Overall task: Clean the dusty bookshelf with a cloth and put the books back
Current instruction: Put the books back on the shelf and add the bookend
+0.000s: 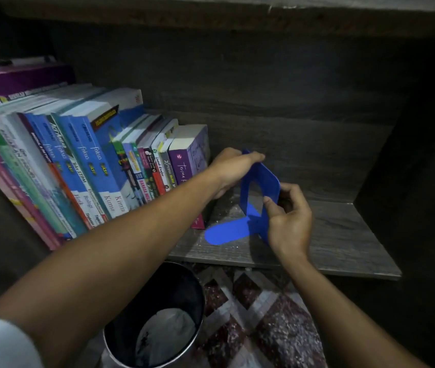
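A blue metal bookend (263, 181) stands on the dark wooden shelf (344, 240), its flat tongue lying toward the front edge. My left hand (233, 168) grips the bookend's top edge, fingers curled over it. My right hand (289, 219) pinches its right side edge between thumb and fingers. A row of books (83, 166) leans to the left on the shelf, ending in a purple book (188, 155) just left of my left hand. A small pink book (198, 221) stands partly hidden behind my left forearm. No cloth is in view.
A dark round metal bin (158, 314) with crumpled pale paper inside sits on the patterned floor (264, 314) below the shelf's front edge. The shelf's right wall (410, 181) closes the compartment. Dust specks lie on the shelf around the bookend.
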The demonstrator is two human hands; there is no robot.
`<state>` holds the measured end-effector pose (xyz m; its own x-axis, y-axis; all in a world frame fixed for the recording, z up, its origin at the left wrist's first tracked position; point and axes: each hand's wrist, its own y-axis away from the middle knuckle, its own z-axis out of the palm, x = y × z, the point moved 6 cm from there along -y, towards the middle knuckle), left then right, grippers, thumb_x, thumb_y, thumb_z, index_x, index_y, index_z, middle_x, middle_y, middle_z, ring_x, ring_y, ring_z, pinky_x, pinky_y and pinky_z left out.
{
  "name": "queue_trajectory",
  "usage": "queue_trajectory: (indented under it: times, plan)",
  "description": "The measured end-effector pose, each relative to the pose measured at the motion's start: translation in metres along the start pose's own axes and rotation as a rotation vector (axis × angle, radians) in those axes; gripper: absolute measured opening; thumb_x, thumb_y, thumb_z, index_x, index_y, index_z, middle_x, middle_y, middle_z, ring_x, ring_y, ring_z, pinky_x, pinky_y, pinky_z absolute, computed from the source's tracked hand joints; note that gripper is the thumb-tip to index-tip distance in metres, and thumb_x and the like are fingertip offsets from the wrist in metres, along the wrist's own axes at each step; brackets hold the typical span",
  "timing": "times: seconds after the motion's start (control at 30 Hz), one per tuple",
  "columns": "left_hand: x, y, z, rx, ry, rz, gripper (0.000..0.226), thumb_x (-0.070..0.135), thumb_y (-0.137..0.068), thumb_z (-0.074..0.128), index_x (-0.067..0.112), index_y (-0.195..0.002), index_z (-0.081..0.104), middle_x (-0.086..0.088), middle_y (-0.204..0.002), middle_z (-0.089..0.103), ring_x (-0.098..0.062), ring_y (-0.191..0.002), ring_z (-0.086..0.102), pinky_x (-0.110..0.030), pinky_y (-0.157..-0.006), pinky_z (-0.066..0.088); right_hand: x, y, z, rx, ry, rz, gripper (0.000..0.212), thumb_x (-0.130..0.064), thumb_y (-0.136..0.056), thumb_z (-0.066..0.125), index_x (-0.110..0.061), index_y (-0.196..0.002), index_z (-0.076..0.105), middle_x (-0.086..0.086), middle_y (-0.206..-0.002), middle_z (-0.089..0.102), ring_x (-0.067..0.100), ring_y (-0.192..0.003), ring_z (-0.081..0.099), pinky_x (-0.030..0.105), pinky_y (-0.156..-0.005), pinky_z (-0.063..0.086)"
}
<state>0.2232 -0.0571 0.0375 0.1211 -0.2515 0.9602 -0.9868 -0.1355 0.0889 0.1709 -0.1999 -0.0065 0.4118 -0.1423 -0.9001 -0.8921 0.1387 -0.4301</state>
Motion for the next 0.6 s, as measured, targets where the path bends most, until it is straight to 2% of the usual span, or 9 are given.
queue_trajectory:
  times: [0.1, 0.17, 0.23, 0.3, 0.37, 0.43, 0.5, 0.6]
  plan:
    - [0.001, -0.001, 0.003, -0.018, 0.016, 0.012, 0.024, 0.033, -0.085, 0.065, 0.012, -0.095, 0.070, -0.014, -0.104, 0.072, -0.027, -0.103, 0.067, -0.047, -0.099, 0.050, 0.010, 0.002, 0.003, -0.053, 0.004, 0.065, 0.028, -0.002, -0.090, 0.064, -0.024, -0.108, 0.064, -0.004, -0.102, 0.068, 0.000, -0.090, 0.064, 0.011, -0.076, 0.050]
    - [0.004, 0.001, 0.009, -0.033, 0.031, 0.033, 0.019, 0.028, -0.087, 0.063, 0.011, -0.092, 0.070, -0.013, -0.098, 0.072, -0.027, -0.101, 0.067, -0.047, -0.100, 0.050, 0.017, 0.003, 0.007, -0.105, 0.027, 0.093, 0.035, -0.005, -0.092, 0.062, -0.030, -0.116, 0.061, -0.005, -0.109, 0.067, 0.000, -0.096, 0.063, 0.013, -0.081, 0.052]
    - [0.006, 0.001, 0.017, -0.061, 0.043, 0.055, 0.017, 0.025, -0.087, 0.062, 0.011, -0.091, 0.070, -0.007, -0.081, 0.068, -0.023, -0.088, 0.066, -0.045, -0.098, 0.050, 0.023, 0.002, 0.011, -0.152, 0.082, 0.125, 0.037, -0.009, -0.095, 0.058, -0.032, -0.125, 0.058, 0.001, -0.118, 0.064, 0.010, -0.106, 0.061, 0.024, -0.091, 0.051]
    - [0.009, 0.000, 0.019, -0.076, -0.025, 0.079, 0.021, 0.028, -0.091, 0.060, 0.011, -0.099, 0.070, -0.002, -0.080, 0.066, -0.017, -0.080, 0.063, -0.038, -0.088, 0.052, 0.028, 0.000, 0.014, -0.182, 0.115, 0.160, 0.038, -0.010, -0.097, 0.054, -0.020, -0.134, 0.055, 0.011, -0.122, 0.062, 0.022, -0.110, 0.060, 0.038, -0.097, 0.051]
    - [0.017, 0.001, 0.008, -0.043, -0.267, 0.133, 0.034, 0.042, -0.094, 0.056, 0.015, -0.113, 0.067, 0.000, -0.099, 0.070, -0.012, -0.087, 0.065, -0.031, -0.084, 0.052, 0.031, -0.003, 0.017, -0.218, 0.117, 0.192, 0.035, -0.008, -0.099, 0.049, -0.014, -0.133, 0.055, 0.009, -0.115, 0.064, 0.021, -0.104, 0.062, 0.034, -0.091, 0.052]
    - [0.030, 0.008, -0.015, 0.061, -0.497, 0.246, 0.044, 0.046, -0.094, 0.055, 0.018, -0.126, 0.062, 0.001, -0.118, 0.067, -0.014, -0.104, 0.063, -0.031, -0.093, 0.050, 0.032, -0.002, 0.021, -0.247, 0.104, 0.196, 0.033, -0.007, -0.100, 0.045, -0.011, -0.132, 0.055, 0.005, -0.111, 0.065, 0.019, -0.099, 0.063, 0.033, -0.086, 0.052]
    - [0.047, 0.028, -0.041, 0.182, -0.710, 0.419, 0.035, 0.036, -0.095, 0.057, 0.020, -0.125, 0.062, 0.001, -0.120, 0.065, -0.013, -0.109, 0.060, -0.027, -0.091, 0.047, 0.034, -0.001, 0.023, -0.235, 0.096, 0.187, 0.033, -0.008, -0.101, 0.045, -0.009, -0.133, 0.055, 0.008, -0.116, 0.065, 0.022, -0.105, 0.063, 0.039, -0.092, 0.052]
    - [0.062, 0.062, -0.078, 0.302, -1.051, 0.685, 0.028, 0.029, -0.091, 0.060, 0.020, -0.117, 0.066, -0.002, -0.116, 0.066, -0.017, -0.108, 0.057, -0.032, -0.089, 0.047, 0.041, -0.002, 0.024, -0.184, 0.134, 0.181, 0.034, -0.008, -0.101, 0.044, -0.007, -0.133, 0.055, 0.011, -0.122, 0.064, 0.026, -0.113, 0.059, 0.041, -0.097, 0.048]
